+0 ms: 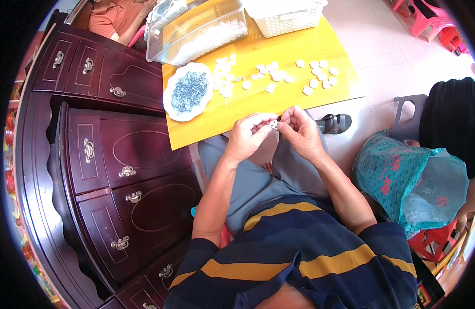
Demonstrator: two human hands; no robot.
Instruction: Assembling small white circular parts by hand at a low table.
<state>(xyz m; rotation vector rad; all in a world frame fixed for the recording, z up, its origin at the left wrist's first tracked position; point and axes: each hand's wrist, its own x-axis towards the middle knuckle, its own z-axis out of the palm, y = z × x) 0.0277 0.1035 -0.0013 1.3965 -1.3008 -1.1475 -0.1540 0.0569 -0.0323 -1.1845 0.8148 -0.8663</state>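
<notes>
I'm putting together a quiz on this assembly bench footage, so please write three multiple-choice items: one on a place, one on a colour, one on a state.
1. Where does the round white plate of small blue-grey metal parts sit?
A on the yellow tabletop's left end
B on the floor
C in the white basket

2. What colour is the tabletop?
A red
B yellow
C green

3. How is the small white plastic piece held?
A lying loose on the lap
B in the left hand alone
C pinched between the left hand and right hand

Answers: 1 A, it rests near the left edge; 2 B, bright yellow surface; 3 C, fingertips of both meet on it.
</notes>
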